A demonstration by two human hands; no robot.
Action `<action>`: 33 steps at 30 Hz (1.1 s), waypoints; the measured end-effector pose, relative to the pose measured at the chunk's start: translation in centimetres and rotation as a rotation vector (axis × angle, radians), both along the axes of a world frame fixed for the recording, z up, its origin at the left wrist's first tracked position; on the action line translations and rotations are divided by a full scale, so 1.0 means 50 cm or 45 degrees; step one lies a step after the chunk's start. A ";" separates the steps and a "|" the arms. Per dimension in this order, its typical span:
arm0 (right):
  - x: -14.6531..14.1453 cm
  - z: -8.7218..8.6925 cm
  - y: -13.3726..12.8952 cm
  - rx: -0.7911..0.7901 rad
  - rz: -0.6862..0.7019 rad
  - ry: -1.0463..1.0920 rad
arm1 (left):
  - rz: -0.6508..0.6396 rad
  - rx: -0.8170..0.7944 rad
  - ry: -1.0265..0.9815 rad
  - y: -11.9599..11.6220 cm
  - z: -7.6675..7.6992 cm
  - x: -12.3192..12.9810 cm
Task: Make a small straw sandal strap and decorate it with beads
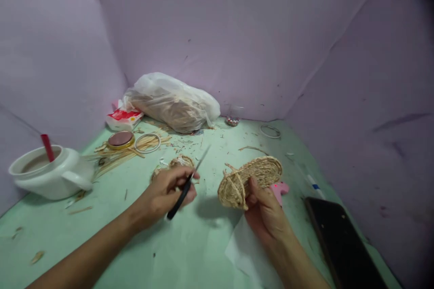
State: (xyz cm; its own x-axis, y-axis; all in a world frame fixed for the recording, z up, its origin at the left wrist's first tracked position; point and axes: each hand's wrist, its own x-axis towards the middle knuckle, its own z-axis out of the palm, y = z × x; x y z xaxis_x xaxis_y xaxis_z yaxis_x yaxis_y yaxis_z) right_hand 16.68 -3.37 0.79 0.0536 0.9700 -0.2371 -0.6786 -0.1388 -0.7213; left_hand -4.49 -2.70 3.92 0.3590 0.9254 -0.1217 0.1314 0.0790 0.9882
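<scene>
My left hand (171, 192) is closed around a slim tool with a black handle (179, 201) and a narrow pointed metal tip, angled up and to the right. Seen edge-on, its exact kind cannot be told. A small woven straw slipper (259, 171) is gripped by my right hand (266, 210), thumb on its sole, with a braided strap across the left end. Partly hidden behind my left hand lies another woven straw piece (182, 161) with whitish decoration. Behind my right hand a pink object (280, 190) with a small red light shows in part.
A white pot (73, 174) holding a red stick stands at left. Straw strips (113, 160), a round tin (121, 139) and a ring (148, 143) lie beyond it. At the back rests a plastic bag (176, 104). A black phone (342, 239) and white paper (246, 248) lie nearer.
</scene>
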 end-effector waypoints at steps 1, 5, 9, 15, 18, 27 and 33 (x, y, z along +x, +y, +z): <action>0.006 0.002 0.005 0.009 -0.039 -0.032 | -0.076 -0.035 0.071 -0.007 0.003 -0.002; 0.022 -0.002 0.014 0.082 -0.038 -0.129 | -0.293 -0.061 0.189 -0.014 0.008 -0.005; 0.024 -0.017 0.012 0.112 0.005 -0.105 | -0.391 -0.107 0.140 -0.009 -0.002 0.000; 0.013 -0.017 0.007 0.076 -0.035 -0.158 | -0.419 -0.167 0.082 -0.007 -0.035 0.004; 0.008 -0.015 0.002 0.074 -0.074 -0.235 | -0.424 -0.187 0.021 -0.004 -0.050 0.001; 0.008 -0.008 -0.006 -0.006 -0.066 -0.169 | -0.455 -0.367 -0.113 -0.005 -0.064 0.010; 0.015 -0.022 -0.007 -0.089 -0.104 -0.161 | -0.455 -0.507 -0.235 -0.018 -0.063 0.026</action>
